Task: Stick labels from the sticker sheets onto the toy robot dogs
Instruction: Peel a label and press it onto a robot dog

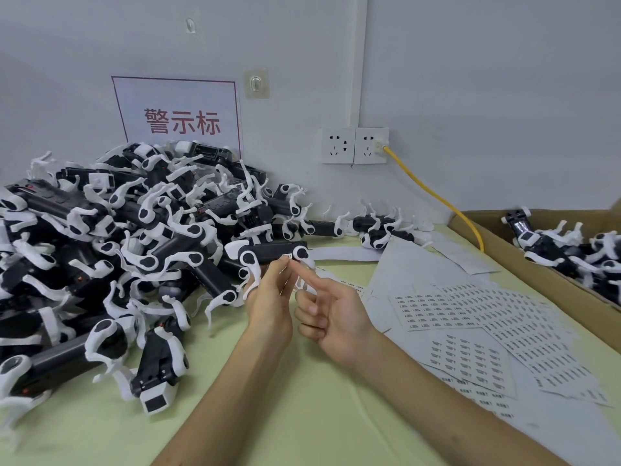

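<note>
A single wide-angle view from the person's head, looking forward and down across the green table (302, 415) toward the grey wall (470, 79) and its corner; the hands sit close beneath the lens, mid-frame; straight edges bow near the borders; no second view exists to overlap with it.

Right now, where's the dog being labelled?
Centre of the head view: the toy robot dog is held up by the left hand at the right edge of the pile of dogs, with the right hand's index finger at its side.
</note>
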### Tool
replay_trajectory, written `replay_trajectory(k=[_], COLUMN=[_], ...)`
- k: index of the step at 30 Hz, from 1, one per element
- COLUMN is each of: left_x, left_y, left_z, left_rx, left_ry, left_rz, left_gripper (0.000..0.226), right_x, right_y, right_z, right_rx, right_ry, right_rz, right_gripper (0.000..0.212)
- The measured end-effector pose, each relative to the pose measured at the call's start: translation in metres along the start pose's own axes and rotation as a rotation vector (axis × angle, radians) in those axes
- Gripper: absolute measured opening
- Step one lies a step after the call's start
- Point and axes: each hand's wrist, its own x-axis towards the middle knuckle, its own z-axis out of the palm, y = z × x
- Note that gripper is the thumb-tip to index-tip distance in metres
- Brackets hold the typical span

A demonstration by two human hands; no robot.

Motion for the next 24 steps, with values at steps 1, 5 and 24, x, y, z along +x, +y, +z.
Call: replay_trajectory(k=[1,5,24], left_x=[0.000,0.002,-0.002], left_y=[-0.001,-0.004,-0.007], left_z=[0.000,0.002,0.002], left_rx=[-0.007,-0.027,0.121], left_ry=[0.013,0.069,-0.204], left_rz=[0.012,0.063,0.057], left_gripper=[0.012,0.016,0.007], right_x=[0.000,-0.001,0.004], right_y=[0.000,0.001,-0.026], right_z=[0.000,0.001,-0.018], right_rx=[-0.001,-0.022,-0.502], right_ry=[0.001,0.006,0.393], right_rz=[-0.001,-0.018,-0.414], right_gripper=[0.042,0.040,0.026])
